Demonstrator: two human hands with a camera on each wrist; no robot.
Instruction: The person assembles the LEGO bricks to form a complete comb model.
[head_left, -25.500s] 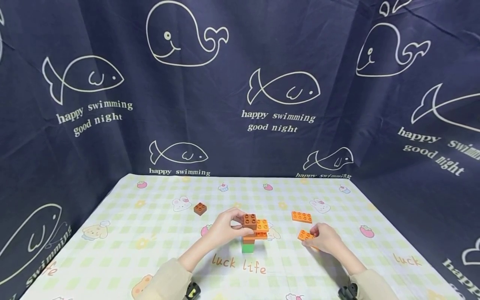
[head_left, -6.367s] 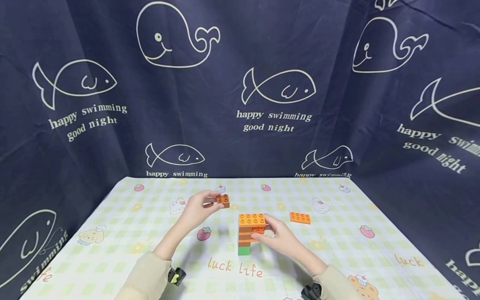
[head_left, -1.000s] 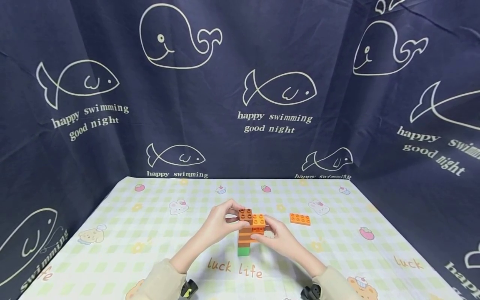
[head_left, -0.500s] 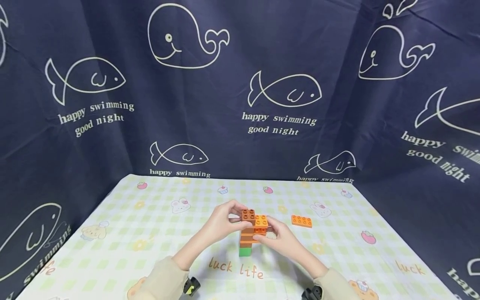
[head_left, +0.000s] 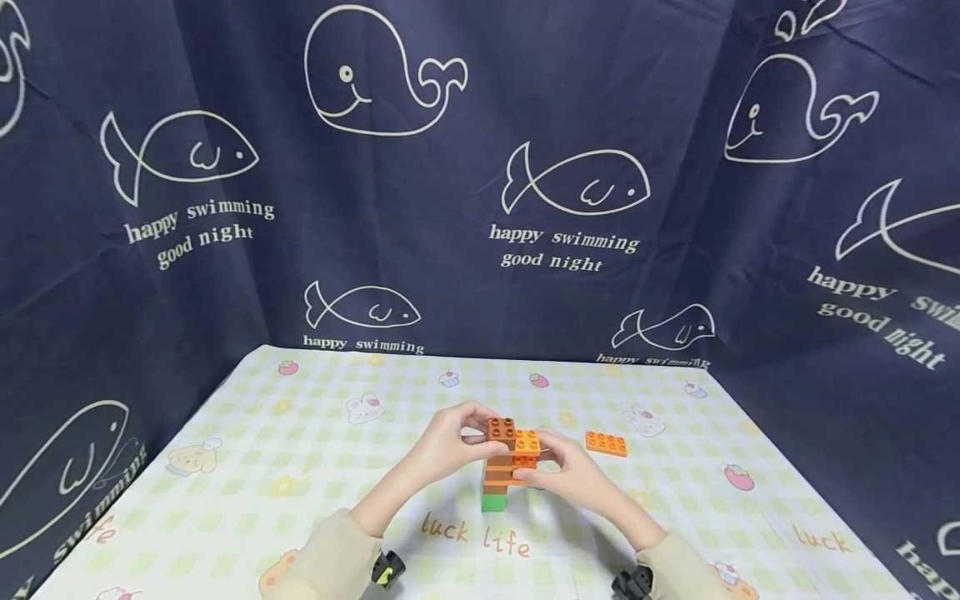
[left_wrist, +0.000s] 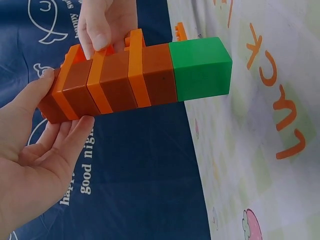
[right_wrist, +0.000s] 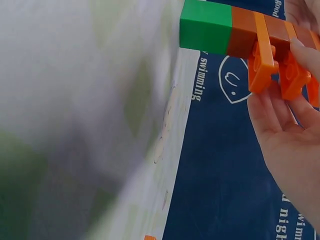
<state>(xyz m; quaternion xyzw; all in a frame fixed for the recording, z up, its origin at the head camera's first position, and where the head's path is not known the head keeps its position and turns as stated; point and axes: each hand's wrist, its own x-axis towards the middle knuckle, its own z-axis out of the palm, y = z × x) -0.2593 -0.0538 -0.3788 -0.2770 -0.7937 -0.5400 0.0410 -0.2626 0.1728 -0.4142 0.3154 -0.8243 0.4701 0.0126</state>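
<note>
In the head view a tower of toy building bricks stands upright, a green brick (head_left: 493,502) at its foot. Brown bricks alternate with orange plates above it, and the plates jut out to the right. My left hand (head_left: 444,437) pinches the brown brick (head_left: 501,428) on top between thumb and fingers; in the left wrist view this brick (left_wrist: 52,102) sits against the uppermost orange plate (left_wrist: 64,86). From the other side my right hand (head_left: 573,475) grips the jutting ends of the orange plates (right_wrist: 292,82), thumb in front and fingers behind.
A loose orange plate (head_left: 606,443) with several studs lies on the table behind and right of the tower. The table wears a checked, printed cloth (head_left: 247,467). A dark blue curtain (head_left: 465,300) with whale and fish drawings hangs behind.
One orange plate and the brown brick, both loose on the table earlier, are now on the tower. My left hand brought the brick over from the left. In the last second the hands barely moved.
</note>
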